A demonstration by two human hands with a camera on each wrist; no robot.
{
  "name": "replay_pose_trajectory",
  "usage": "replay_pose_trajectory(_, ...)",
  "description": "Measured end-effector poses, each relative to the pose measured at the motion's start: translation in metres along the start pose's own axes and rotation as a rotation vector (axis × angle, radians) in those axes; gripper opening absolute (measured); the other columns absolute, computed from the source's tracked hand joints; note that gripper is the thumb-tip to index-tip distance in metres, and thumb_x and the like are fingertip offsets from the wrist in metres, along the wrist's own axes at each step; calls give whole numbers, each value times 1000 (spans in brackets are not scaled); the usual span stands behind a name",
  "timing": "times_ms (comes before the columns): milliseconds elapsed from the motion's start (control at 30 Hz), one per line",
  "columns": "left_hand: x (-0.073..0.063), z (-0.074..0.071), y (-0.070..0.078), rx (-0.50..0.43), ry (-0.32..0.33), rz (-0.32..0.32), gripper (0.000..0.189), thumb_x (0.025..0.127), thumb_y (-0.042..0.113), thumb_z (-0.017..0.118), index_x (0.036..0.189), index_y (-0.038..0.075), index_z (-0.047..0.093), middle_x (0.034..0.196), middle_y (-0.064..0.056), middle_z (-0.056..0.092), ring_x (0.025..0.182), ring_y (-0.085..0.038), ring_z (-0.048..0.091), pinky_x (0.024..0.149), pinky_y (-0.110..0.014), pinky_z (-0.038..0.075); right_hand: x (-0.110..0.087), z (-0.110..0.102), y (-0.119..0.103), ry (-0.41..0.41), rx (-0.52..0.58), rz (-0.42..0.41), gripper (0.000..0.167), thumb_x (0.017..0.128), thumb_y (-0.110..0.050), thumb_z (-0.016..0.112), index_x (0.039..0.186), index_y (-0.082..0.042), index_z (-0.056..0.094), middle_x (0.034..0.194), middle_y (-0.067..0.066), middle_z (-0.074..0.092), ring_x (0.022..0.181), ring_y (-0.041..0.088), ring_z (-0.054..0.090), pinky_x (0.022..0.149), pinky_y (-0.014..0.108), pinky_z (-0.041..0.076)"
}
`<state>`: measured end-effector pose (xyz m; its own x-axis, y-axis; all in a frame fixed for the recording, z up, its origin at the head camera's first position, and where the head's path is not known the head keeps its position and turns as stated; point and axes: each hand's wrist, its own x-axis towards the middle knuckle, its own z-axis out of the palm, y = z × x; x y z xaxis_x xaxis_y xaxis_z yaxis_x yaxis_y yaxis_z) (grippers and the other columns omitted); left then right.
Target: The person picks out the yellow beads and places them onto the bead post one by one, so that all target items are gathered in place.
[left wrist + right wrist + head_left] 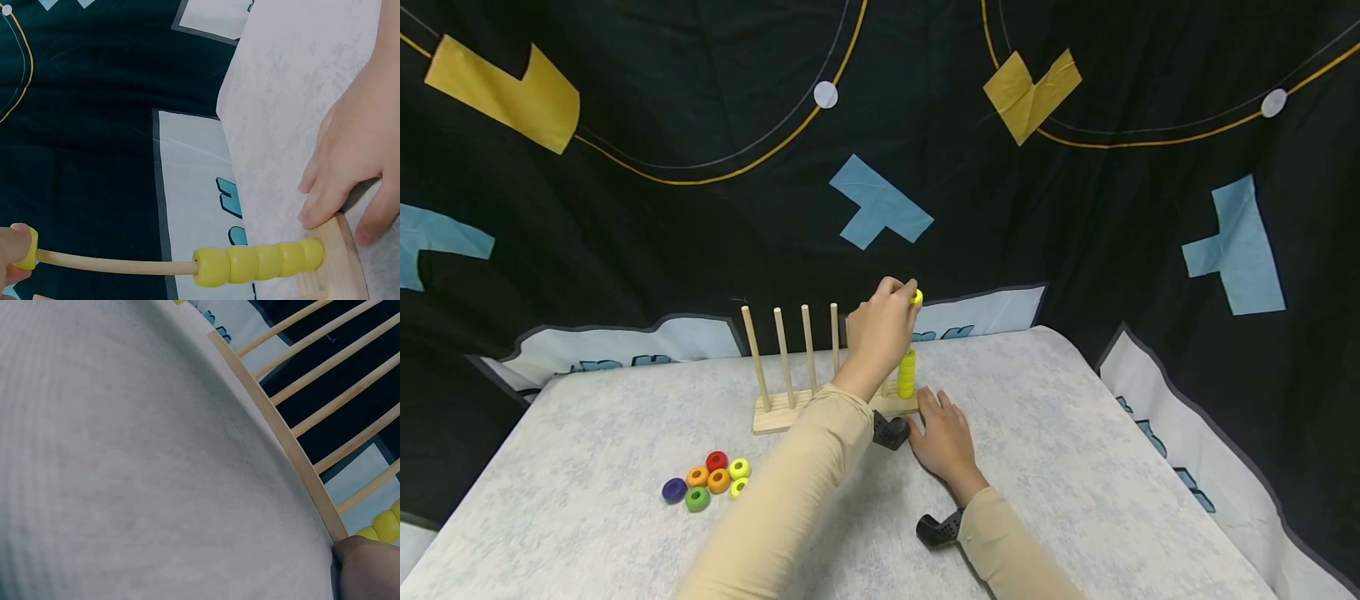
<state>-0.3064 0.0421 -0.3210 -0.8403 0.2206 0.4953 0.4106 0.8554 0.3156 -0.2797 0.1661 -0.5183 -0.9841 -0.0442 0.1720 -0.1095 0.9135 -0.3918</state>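
Observation:
Yellow beads in a stack point(907, 375) sit on the rightmost peg of a wooden peg stand point(762, 423). Above that stack, my left hand point(880, 333) pinches another yellow bead point(917, 297) at the peg's top end. The left wrist view shows this bead point(28, 250) at the peg tip, apart from the stack point(244, 262) lower down. My right hand point(943, 437) is low at the stand's right end. Its fingers and thumb lie on either side of the base's end point(340, 244), holding it. In the right wrist view only part of that hand point(369, 569) shows.
Loose beads lie left of my left forearm on the table point(625, 433): red point(717, 461), purple point(674, 490), green point(697, 499), orange point(718, 481) and yellow point(740, 468). The forearm partly covers one. Bare pegs point(755, 358) rise from the stand's left side. A dark curtain point(737, 233) hangs behind.

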Motion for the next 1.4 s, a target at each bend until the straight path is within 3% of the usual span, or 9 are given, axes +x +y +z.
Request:
replay_pose_trajectory(233,2,6,2,4,17,4,42,100,26,60,140,15,57,134,-7,65,74,-19,69,58,-26,55,-1,-1,2,-11,19,-3,63,100,-40,51,153,-9,37,160,7,37,151,32,27,121,51,24)
replay_pose_trajectory(533,2,9,-5,-56,26,-42,42,101,29,59,140,15,57,134,-7,65,92,-24,73,65,-31,58,-1,1,3,-14,10,-2,66,100,-46,50,154,-10,36,161,6,36,152,31,26,122,51,23)
replay_pose_trajectory(1000,3,11,-4,-36,8,-55,42,100,30,59,140,17,57,134,-5,66,83,-22,72,54,-25,52,-1,1,3,-9,11,-9,63,100,-40,51,153,-10,37,160,7,36,151,31,26,122,51,24)
replay_pose_trajectory(1200,3,13,-5,-32,-28,-83,41,99,30,61,138,15,59,131,-5,68,93,-23,73,65,-32,59,-1,1,2,-12,12,3,65,99,-44,51,154,-11,37,161,6,36,152,30,26,122,50,23)
replay_pose_trajectory(1400,2,14,-5,-40,-16,-91,39,99,30,61,136,15,61,130,-5,68,99,-23,72,72,-35,61,0,1,1,-8,12,2,66,99,-44,52,153,-10,37,160,6,36,152,31,26,122,51,23)
